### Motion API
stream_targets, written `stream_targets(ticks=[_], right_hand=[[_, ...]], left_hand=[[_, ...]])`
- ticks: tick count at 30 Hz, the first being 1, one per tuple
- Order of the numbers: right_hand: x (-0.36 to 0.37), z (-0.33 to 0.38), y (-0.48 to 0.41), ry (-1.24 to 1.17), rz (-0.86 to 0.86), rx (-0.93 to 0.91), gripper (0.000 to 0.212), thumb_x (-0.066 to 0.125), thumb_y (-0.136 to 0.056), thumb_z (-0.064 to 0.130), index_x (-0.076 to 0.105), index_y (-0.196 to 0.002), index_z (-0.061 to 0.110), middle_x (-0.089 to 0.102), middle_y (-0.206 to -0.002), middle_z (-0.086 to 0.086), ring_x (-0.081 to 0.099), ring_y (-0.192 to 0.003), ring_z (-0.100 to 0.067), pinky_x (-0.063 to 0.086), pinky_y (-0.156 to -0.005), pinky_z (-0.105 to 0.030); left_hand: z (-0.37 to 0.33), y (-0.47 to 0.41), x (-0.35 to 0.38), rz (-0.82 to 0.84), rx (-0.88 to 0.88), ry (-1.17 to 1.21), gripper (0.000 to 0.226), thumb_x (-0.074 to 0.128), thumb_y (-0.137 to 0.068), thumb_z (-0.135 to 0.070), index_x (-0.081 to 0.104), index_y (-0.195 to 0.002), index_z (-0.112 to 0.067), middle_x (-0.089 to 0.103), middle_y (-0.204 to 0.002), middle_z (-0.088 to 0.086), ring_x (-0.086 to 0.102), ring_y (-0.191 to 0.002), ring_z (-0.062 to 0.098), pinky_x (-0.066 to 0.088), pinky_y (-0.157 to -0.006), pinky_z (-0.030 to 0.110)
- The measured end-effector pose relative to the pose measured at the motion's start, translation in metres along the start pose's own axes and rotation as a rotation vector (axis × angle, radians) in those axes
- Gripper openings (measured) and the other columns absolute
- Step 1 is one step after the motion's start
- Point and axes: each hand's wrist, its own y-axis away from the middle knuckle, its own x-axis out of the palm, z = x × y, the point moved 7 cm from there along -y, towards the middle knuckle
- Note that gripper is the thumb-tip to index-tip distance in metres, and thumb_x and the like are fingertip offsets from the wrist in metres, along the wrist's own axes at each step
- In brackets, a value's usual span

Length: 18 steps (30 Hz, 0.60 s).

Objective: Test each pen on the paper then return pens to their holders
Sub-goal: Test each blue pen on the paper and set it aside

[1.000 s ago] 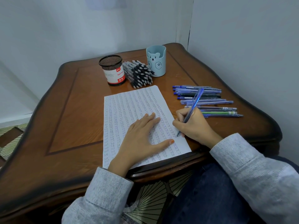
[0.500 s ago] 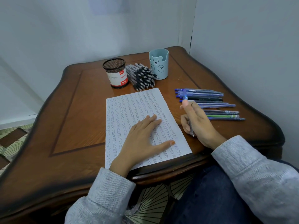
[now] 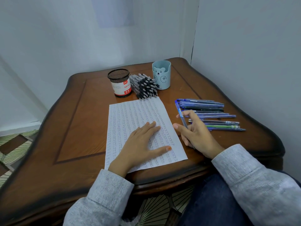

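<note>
Only the head view to go on here. Got the left hand [image 3: 143, 144] lying flat on the paper [image 3: 133, 115], fingers straight, pinning the sheet down near its lower edge. Got the right hand [image 3: 197, 134] just off the sheet's right side, fingers curled round a blue pen [image 3: 180, 113], pinching it about mid-barrel. Far end pokes up and away, near end peeks out under the heel of the hand. Can't tell tip from cap.

Handling-wise, guessing light, stiff, smooth plastic, so prone to rolling and slipping rather than breaking. Best taken mid-barrel or at the grip section, pretty much as held now.

Around it: a row of loose pens [image 3: 211, 110] side by side on the wooden table [image 3: 73, 128], just beyond the right hand, mostly blue with a green one mixed in. Further back, a pile of black pens [image 3: 145, 86] wedged between a mesh holder [image 3: 120, 84] and a blue bear cup [image 3: 162, 75], reaching the paper's far edge. Can't see inside either holder.

Probably the main nuisance: that black pile sitting right beside both holders, easy to nudge when dropping a pen in.
</note>
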Motion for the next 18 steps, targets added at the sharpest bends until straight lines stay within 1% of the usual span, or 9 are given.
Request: stream_targets(ticks=[3,5,7,8,10,12,14,16,18], right_hand=[[-0.001,-0.004,-0.003,-0.061,-0.024,0.065,0.028,0.055,-0.091,0.036,0.046,-0.114,0.023,0.044,-0.046,-0.001,0.035,-0.037,-0.012,0.034,-0.038,-0.023],[-0.003,-0.011,-0.007,-0.155,-0.040,0.155,0.027,0.043,-0.099,0.036,0.046,-0.119,0.018,0.044,-0.049,-0.002,0.034,-0.036,-0.012,0.031,-0.034,-0.021],[-0.004,-0.015,-0.010,-0.243,-0.025,0.237,0.026,0.029,-0.105,0.021,0.047,-0.123,0.016,0.048,-0.054,-0.006,0.037,-0.036,-0.013,0.029,-0.032,-0.020],[-0.004,-0.015,-0.011,-0.256,-0.013,0.255,0.029,0.027,-0.103,0.012,0.048,-0.123,0.015,0.052,-0.057,-0.008,0.039,-0.039,-0.014,0.030,-0.032,-0.020],[-0.004,-0.012,-0.011,-0.209,-0.009,0.248,0.030,0.034,-0.100,0.005,0.053,-0.122,0.013,0.060,-0.065,-0.008,0.046,-0.044,-0.013,0.036,-0.037,-0.021],[-0.007,-0.008,-0.014,-0.070,-0.053,0.210,0.022,0.052,-0.097,0.009,0.061,-0.117,0.012,0.065,-0.068,-0.004,0.051,-0.047,-0.009,0.042,-0.044,-0.020],[-0.016,-0.001,-0.022,0.089,-0.148,0.162,0.018,0.065,-0.090,0.016,0.068,-0.107,0.013,0.069,-0.070,0.000,0.056,-0.051,-0.005,0.045,-0.050,-0.018],[-0.026,0.005,-0.035,0.165,-0.252,0.128,0.014,0.069,-0.087,0.020,0.072,-0.100,0.014,0.070,-0.071,0.002,0.059,-0.053,-0.004,0.045,-0.053,-0.015],[-0.033,0.010,-0.053,0.234,-0.317,0.121,0.013,0.070,-0.086,0.020,0.073,-0.096,0.014,0.067,-0.070,0.003,0.058,-0.054,-0.005,0.044,-0.053,-0.014]], left_hand=[[0.002,0.001,0.000,0.000,-0.001,-0.004,0.087,0.044,-0.074,-0.077,0.026,-0.148,-0.037,0.012,-0.158,-0.020,0.002,-0.145,-0.001,0.000,-0.117,0.027],[0.004,0.001,-0.001,0.001,-0.002,-0.004,0.085,0.046,-0.075,-0.076,0.026,-0.148,-0.038,0.012,-0.158,-0.021,0.002,-0.145,-0.001,0.001,-0.117,0.027],[0.007,0.002,-0.002,0.003,-0.003,-0.008,0.085,0.046,-0.075,-0.076,0.026,-0.148,-0.038,0.011,-0.157,-0.022,0.002,-0.145,-0.002,0.001,-0.118,0.028],[0.008,0.003,-0.002,0.006,-0.003,-0.011,0.085,0.045,-0.075,-0.077,0.025,-0.148,-0.039,0.011,-0.157,-0.022,0.003,-0.145,-0.002,0.001,-0.118,0.028],[0.011,0.005,-0.004,0.006,-0.001,-0.023,0.084,0.044,-0.075,-0.078,0.026,-0.148,-0.040,0.012,-0.157,-0.023,0.004,-0.144,-0.002,0.002,-0.117,0.028],[0.013,0.006,-0.007,-0.023,0.012,-0.045,0.077,0.045,-0.078,-0.076,0.031,-0.145,-0.040,0.017,-0.154,-0.024,0.010,-0.143,-0.002,0.007,-0.115,0.027],[0.015,0.006,-0.013,-0.085,0.031,-0.043,0.067,0.047,-0.083,-0.072,0.040,-0.141,-0.039,0.026,-0.152,-0.022,0.020,-0.140,-0.001,0.014,-0.111,0.024],[0.021,0.004,-0.021,-0.156,0.020,-0.006,0.059,0.047,-0.087,-0.066,0.045,-0.138,-0.035,0.030,-0.151,-0.018,0.026,-0.138,0.002,0.017,-0.109,0.024],[0.030,0.001,-0.028,-0.197,-0.018,-0.008,0.055,0.044,-0.092,-0.059,0.043,-0.140,-0.033,0.028,-0.153,-0.016,0.023,-0.141,0.005,0.016,-0.111,0.025]])
